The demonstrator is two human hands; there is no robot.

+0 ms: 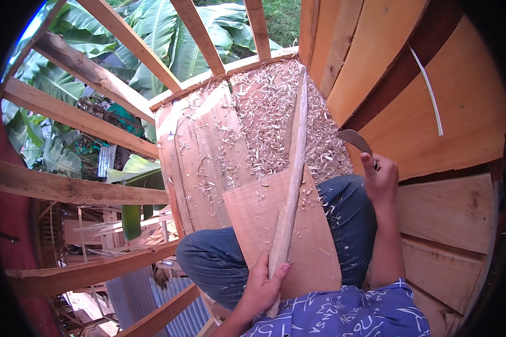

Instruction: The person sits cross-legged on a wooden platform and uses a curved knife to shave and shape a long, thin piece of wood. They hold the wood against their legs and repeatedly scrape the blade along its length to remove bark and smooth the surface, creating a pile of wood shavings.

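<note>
Left hand point(266, 282) clamped round stick point(294, 196) at near end; stick slants over board point(319, 247). Right hand point(382, 178) clamped on knife point(356, 140), apart from stick. Stick, gripped one end only, could roll; knife could skid into right leg point(351, 208).

Board point(250, 219) on the lap point(351, 219), stick point(294, 191) lengthwise over it, left hand point(264, 285) toward its near end; knife point(355, 140) in the right hand point(382, 178), right of the stick. Shavings point(270, 118) ahead on the floor point(194, 163) (densest rightward). Railing point(81, 119) left, leaves point(171, 50) beyond; wall point(466, 101) right.
</note>
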